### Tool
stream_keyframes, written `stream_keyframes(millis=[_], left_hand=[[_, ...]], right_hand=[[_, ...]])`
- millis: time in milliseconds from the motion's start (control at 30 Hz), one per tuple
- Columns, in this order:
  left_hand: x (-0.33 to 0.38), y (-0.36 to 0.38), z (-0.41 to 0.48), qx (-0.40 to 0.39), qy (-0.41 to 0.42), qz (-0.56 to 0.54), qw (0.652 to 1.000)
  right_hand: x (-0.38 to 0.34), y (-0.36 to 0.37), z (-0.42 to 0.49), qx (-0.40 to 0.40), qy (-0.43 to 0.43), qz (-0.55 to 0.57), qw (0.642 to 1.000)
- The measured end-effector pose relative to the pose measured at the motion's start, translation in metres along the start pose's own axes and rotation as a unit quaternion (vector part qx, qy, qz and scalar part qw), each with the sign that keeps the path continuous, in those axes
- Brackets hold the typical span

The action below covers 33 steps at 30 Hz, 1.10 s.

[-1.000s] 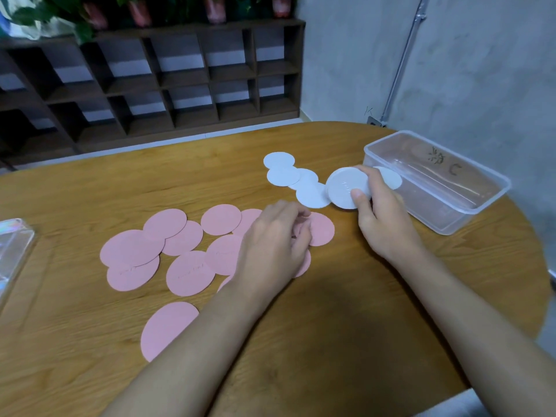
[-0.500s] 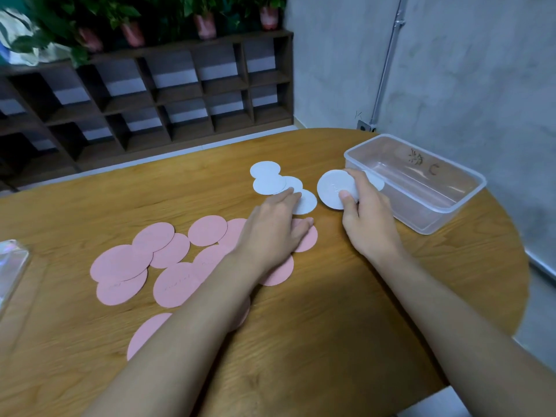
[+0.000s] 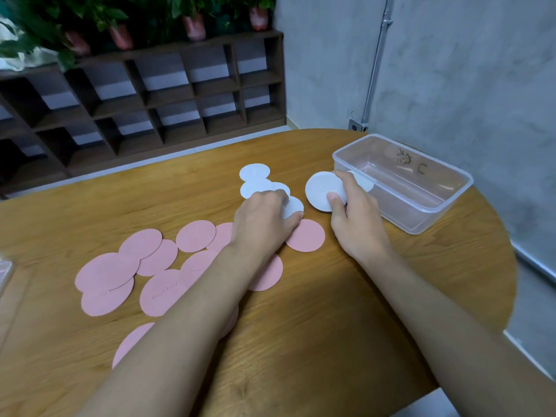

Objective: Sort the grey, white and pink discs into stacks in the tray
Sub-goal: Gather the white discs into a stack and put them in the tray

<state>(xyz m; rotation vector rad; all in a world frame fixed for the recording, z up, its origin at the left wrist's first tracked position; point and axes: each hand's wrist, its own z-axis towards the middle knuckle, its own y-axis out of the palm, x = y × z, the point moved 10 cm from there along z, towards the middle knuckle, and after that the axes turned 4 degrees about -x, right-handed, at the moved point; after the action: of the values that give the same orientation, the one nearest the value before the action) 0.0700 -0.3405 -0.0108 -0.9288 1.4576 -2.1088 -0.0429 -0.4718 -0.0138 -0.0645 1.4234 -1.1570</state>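
Several pink discs (image 3: 141,260) lie spread and overlapping over the left and middle of the wooden table (image 3: 301,341). Several white discs (image 3: 254,172) lie in a small cluster beyond them. My right hand (image 3: 355,218) grips a stack of white discs (image 3: 322,191), tilted on edge, just left of the clear plastic tray (image 3: 445,203). One more white disc (image 3: 364,182) shows behind that hand beside the tray wall. My left hand (image 3: 264,221) lies palm down with its fingertips on a white disc (image 3: 293,206) at the near end of the cluster. No grey discs are in sight.
A clear plastic item (image 3: 4,272) pokes in at the left table edge. Behind the table stands a dark wooden shelf unit (image 3: 144,94) with potted plants (image 3: 192,19) on top. A grey wall with a pipe (image 3: 376,61) rises close behind the tray.
My left hand has slid forward from the pink discs onto the white cluster. My right hand keeps the white stack beside the tray. The view has shifted as my head moved.
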Motion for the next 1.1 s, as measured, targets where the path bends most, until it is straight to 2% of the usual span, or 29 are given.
stream_keyframes(millis=[167, 233, 367, 433, 533, 600, 900, 1100], left_hand=[[0.006, -0.001, -0.012, 0.024, 0.06, 0.037, 0.997], [0.004, -0.01, -0.018, 0.068, 0.076, 0.032, 0.994], [0.005, -0.041, -0.04, 0.208, 0.098, 0.017, 0.973], [0.001, -0.048, -0.044, 0.238, 0.091, -0.04, 0.966], [-0.01, -0.048, -0.043, 0.218, 0.056, -0.204, 0.953], [-0.01, -0.043, -0.044, 0.191, 0.037, -0.26, 0.946], [-0.023, -0.024, -0.047, 0.144, -0.038, -0.357, 0.922], [-0.024, -0.024, -0.045, 0.139, -0.056, -0.353, 0.924]], right_hand=[[-0.003, 0.0, 0.0, 0.0, -0.003, -0.002, 1.0], [-0.003, 0.002, 0.0, -0.007, 0.0, -0.001, 1.0], [-0.008, 0.003, -0.001, -0.017, -0.022, 0.011, 1.0], [-0.009, 0.002, -0.001, -0.018, -0.03, 0.018, 0.999], [-0.011, 0.003, -0.002, -0.02, -0.046, 0.031, 0.998], [-0.014, 0.005, -0.003, -0.022, -0.071, 0.05, 0.996], [-0.005, 0.021, 0.002, -0.064, -0.065, 0.179, 0.98], [-0.008, 0.028, 0.002, -0.097, -0.048, 0.261, 0.959]])
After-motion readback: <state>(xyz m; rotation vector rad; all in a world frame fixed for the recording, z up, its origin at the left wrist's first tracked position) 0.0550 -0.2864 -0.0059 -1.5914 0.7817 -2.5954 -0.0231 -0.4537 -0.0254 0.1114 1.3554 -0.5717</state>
